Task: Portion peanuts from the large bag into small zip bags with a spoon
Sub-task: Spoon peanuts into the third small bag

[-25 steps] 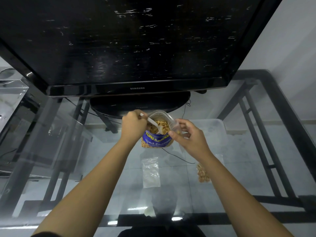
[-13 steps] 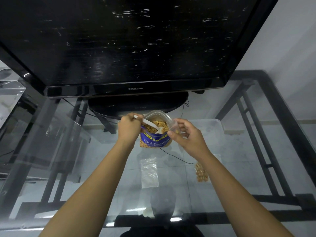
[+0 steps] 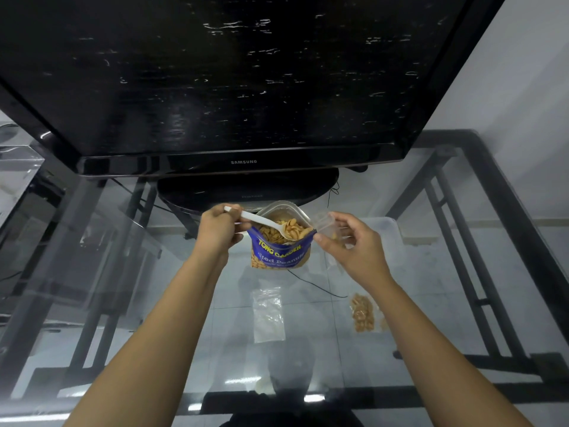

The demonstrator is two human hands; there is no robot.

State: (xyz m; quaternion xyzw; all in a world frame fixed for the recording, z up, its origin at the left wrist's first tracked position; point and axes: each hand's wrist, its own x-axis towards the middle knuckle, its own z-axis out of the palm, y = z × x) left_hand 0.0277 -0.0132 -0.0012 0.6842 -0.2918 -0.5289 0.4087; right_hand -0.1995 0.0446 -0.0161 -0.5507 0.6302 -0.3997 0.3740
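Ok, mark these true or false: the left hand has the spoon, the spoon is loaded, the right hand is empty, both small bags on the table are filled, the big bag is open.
1. The left hand holds the spoon. True.
2. The spoon bowl carries peanuts over the big bag. True.
3. The right hand is empty. False: it pinches a small clear bag open beside the big bag.
4. Both small bags lying on the table are filled. False: the middle bag is empty; only the right bag holds peanuts.
5. The big bag is open. True.
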